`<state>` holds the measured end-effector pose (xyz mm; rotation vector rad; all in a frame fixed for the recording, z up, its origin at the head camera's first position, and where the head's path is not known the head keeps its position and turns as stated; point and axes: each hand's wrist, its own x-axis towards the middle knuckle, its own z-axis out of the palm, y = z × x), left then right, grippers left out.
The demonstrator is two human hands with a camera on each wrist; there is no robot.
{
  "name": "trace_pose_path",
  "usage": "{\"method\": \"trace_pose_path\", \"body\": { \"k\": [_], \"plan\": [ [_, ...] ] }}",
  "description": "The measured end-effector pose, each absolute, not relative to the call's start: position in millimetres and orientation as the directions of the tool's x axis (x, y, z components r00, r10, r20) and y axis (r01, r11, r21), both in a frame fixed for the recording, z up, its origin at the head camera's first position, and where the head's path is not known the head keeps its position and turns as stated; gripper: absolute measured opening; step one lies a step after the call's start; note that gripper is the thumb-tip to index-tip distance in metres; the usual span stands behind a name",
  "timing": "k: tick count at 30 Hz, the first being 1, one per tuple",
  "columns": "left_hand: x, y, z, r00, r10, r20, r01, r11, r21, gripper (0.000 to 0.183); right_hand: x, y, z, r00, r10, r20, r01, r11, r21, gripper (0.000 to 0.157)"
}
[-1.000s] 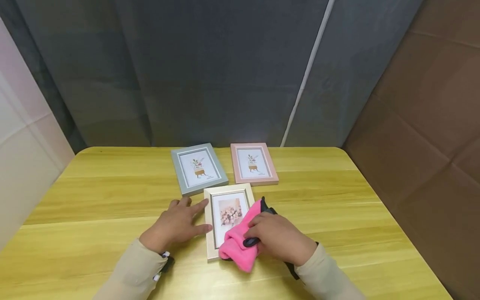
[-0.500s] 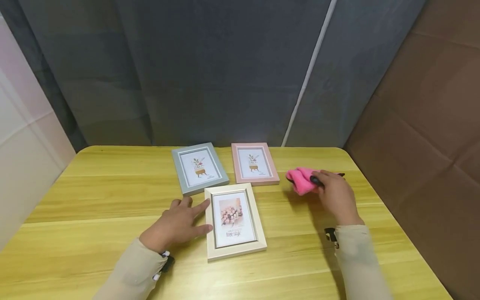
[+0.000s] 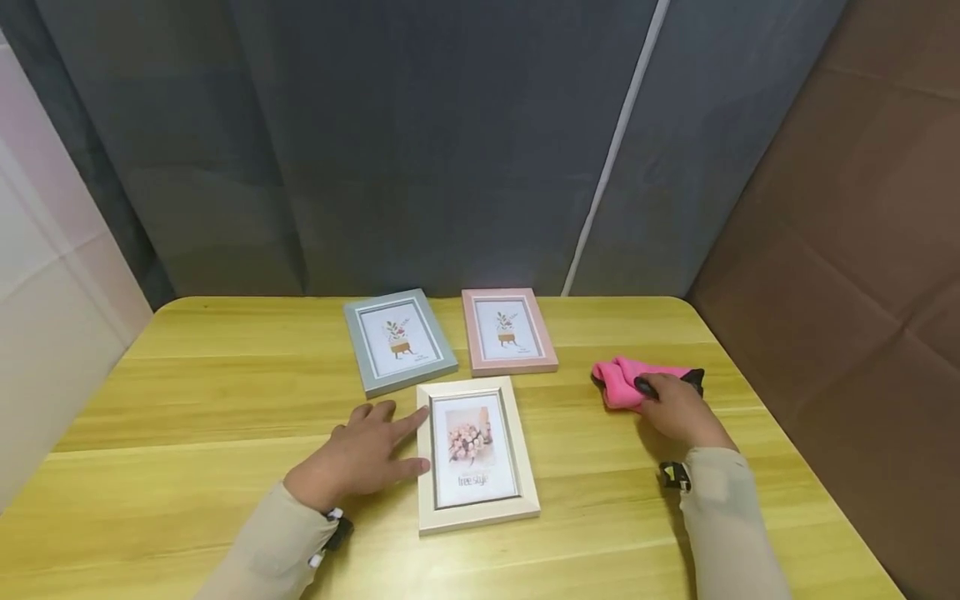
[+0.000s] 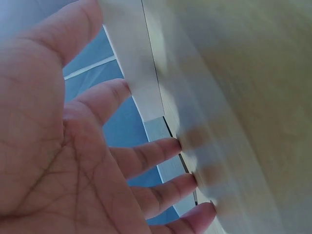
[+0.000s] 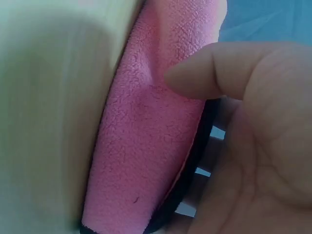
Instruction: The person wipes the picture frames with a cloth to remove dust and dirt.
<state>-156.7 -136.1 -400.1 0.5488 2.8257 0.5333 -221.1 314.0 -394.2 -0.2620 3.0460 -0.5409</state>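
Note:
A cream picture frame (image 3: 480, 510) with a flower photo lies flat near the middle of the table. My left hand (image 3: 363, 454) has its fingers spread, and the index finger and thumb touch the frame's left edge. In the left wrist view, the open palm (image 4: 63, 156) faces the camera and fingertips meet the frame's side and the tabletop. Off to the right, my right hand (image 3: 678, 412) pinches a folded pink cleaning cloth (image 3: 621, 385) with black trim, low at the tabletop. The right wrist view shows the thumb (image 5: 195, 73) pressed on the fluffy cloth, with the other fingers partly hidden behind it.
Behind the cream frame lie a grey-blue picture frame (image 3: 362, 354) and a pink picture frame (image 3: 513, 367), both face up. A dark curtain (image 3: 420, 150) hangs along the back edge of the yellow wooden table (image 3: 187, 400). Brown fabric (image 3: 862, 250) stands at the right.
My right hand has carried the pink cloth off the cream frame to the right and down toward the table. The left hand keeps its place at the frame's edge.

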Motion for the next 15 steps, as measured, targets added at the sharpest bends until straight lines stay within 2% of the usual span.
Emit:
{"method": "trace_pose_path", "body": {
  "k": [6,10,13,15],
  "plan": [
    [-157.5,-139.3,-399.5,-0.909,0.399,-0.125,0.323,0.86,0.394,0.076,-219.3,307.2,-382.5,-0.986,-0.164,-0.024,-0.143,0.915,-0.378,0.051],
    [-160.2,-141.1,-399.7,-0.903,0.414,-0.113,0.33,0.838,0.434,0.082,-215.1,293.8,-372.0,-0.987,-0.15,0.053,-0.159,0.898,-0.41,0.05],
    [-164.6,-144.0,-398.7,-0.923,0.383,-0.038,0.323,0.824,0.465,0.081,-214.1,273.9,-369.8,-0.978,-0.167,0.124,-0.204,0.887,-0.414,0.047],
    [-168.1,-144.3,-397.3,-0.942,0.331,0.061,0.32,0.826,0.465,0.076,-215.1,256.9,-371.1,-0.969,-0.189,0.157,-0.238,0.882,-0.406,0.046]
  ]
}}
